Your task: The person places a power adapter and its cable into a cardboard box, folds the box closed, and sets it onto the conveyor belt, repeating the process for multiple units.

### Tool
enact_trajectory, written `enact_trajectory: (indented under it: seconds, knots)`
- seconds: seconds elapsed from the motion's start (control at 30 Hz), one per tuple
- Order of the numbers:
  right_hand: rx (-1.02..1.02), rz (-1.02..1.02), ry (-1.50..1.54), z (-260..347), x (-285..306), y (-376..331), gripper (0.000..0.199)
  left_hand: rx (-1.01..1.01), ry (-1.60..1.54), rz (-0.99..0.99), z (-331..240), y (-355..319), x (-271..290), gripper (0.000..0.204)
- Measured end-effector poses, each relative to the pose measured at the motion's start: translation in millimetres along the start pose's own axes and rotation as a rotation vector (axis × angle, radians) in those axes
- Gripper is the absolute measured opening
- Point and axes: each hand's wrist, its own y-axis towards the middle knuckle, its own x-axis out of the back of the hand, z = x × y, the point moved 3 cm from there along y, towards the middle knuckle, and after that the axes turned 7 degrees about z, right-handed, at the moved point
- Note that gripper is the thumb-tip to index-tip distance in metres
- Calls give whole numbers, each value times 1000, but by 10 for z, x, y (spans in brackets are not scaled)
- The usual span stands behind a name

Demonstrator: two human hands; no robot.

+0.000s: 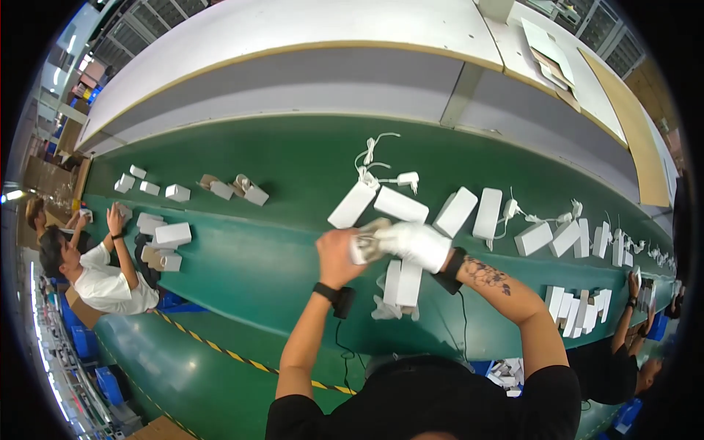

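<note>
I can't make out the held thing (362, 249), blurred and partly covered between the left hand (337, 257) and gloved right hand (416, 245). The farthest white pieces (664, 259) look too tiny.

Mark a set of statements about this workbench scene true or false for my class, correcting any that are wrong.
1. The right hand wears a white glove. True.
2. The left hand wears a matching glove. False: it is bare.
3. Both hands are close together at a small box. True.
4. The work surface is bright red. False: it is green.
5. A white plug adapter lies on the bench beyond the hands. True.
6. Only the left wrist has a black band. False: there is a left wristband and a right wristband, both black.
</note>
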Motion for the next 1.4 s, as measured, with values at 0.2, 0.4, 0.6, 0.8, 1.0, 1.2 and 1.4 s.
enact_trajectory:
  seconds: [0.2, 0.4, 0.6, 0.8, 1.0, 1.2, 1.4]
  knots:
    - [238, -343, -945, -1259, 298, 216, 15, 201, -925, -386, 1927, 360, -109, 84]
    - [-419, 365, -499, -2136, 79, 485, 18, 240, -723, -357, 1958, 439, -91, 87]
    - [-454, 429, -659, -2398, 234, 227, 27, 541, -549, -761, 1092, -110, 367, 62]
    - [-740, -246, -278, -2153, 507, 96, 16, 412, -1204, -157, -93, -24, -261, 29]
    - [-463, -630, 942, -651, 863, -519, 36, 747, -2346, 429, -1011, 462, -820, 55]
    - [-522, -634, 1405, 305, 281, -1154, 44, 342, -2802, 235, -768, 570, -1267, 29]
    - [-397, -500, 532, 464, 168, -1143, 49, 529, -2852, 375, -774, 260, -1128, 19]
